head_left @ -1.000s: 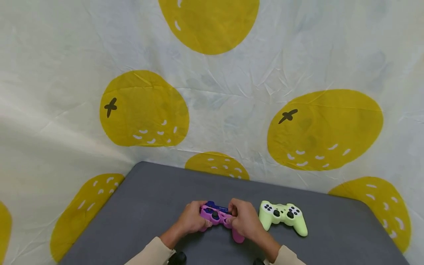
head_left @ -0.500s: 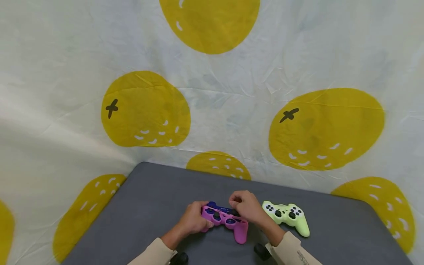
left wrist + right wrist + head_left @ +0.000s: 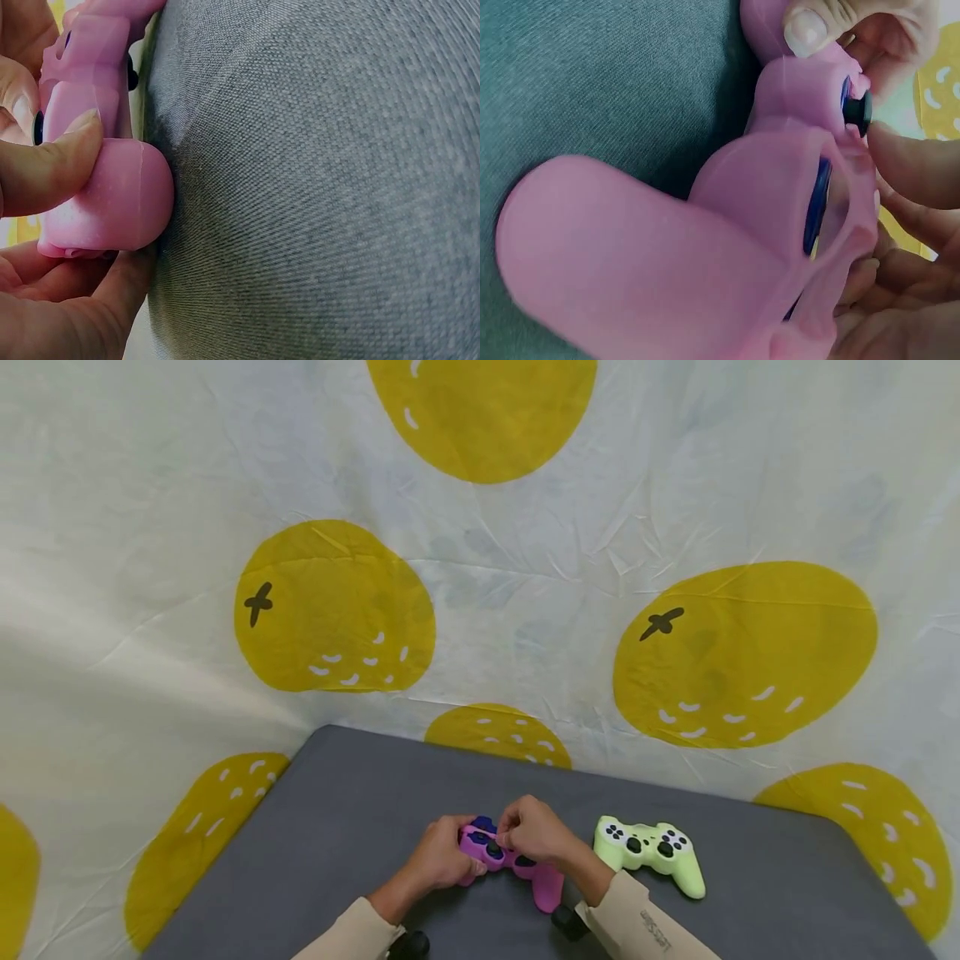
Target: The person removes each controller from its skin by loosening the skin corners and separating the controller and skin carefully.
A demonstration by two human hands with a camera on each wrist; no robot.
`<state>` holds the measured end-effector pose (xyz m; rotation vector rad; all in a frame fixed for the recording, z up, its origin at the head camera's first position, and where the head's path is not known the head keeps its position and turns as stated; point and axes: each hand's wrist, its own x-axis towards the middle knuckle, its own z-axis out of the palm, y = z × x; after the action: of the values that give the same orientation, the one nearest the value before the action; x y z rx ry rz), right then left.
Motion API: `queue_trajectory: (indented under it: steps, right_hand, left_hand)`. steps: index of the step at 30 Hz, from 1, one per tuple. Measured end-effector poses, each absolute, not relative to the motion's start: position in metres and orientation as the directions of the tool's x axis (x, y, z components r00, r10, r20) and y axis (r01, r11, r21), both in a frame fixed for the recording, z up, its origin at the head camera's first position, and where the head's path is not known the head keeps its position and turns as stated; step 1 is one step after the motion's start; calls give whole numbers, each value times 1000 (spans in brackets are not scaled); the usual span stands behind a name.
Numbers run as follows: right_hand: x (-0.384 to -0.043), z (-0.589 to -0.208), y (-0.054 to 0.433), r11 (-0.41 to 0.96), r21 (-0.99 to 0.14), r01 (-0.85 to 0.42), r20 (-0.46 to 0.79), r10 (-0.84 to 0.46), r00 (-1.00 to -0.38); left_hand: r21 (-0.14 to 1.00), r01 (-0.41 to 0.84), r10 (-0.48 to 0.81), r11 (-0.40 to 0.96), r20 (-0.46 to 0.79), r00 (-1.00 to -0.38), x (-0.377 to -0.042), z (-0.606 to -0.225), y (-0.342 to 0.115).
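Note:
A dark blue game controller (image 3: 483, 823) sits partly inside a pink silicone cover (image 3: 547, 890), low over the table. My left hand (image 3: 437, 853) grips its left handle, with the thumb (image 3: 64, 161) pressed on top of the pink handle and fingers beneath. Bent over the controller's middle, my right hand (image 3: 536, 831) pinches the cover's upper edge. A pink strip of the cover runs across the controller's face beside those fingers. In the right wrist view the cover gapes at an opening around a stick, showing blue inside. The cover's right handle sticks out unheld.
A pale yellow-green controller (image 3: 617, 855) lies on the grey table (image 3: 375, 793), just right of my right forearm. Behind the table hangs a white cloth (image 3: 517, 643) printed with yellow fruit. Dark wrist cameras sit below both cuffs.
My right hand lifts from the controller's right side to its back right corner, then shifts left over the middle. The pink strip now crosses the controller's face. My left hand keeps its grip.

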<state>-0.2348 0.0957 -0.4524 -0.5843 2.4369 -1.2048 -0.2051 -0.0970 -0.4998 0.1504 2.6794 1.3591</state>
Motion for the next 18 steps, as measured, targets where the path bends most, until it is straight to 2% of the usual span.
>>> queue_trajectory:
  steps: [4,9,18]
  right_hand:
    - [-236,-450,89,581,-791,-191,-159,-497,-853]
    - [-240,-449,83,615,-764,-193,-212,-523,-826]
    - [-240,-451,86,486,-873,-47,-245,-518,-819]
  left_hand:
    - [813,32,156,581,-73,-985,-207,-499,-99]
    - [815,36,151,579,-64,-986,-206,-497,-101]
    - [800,21,130,599,-71,-989,-206,-498,-99]
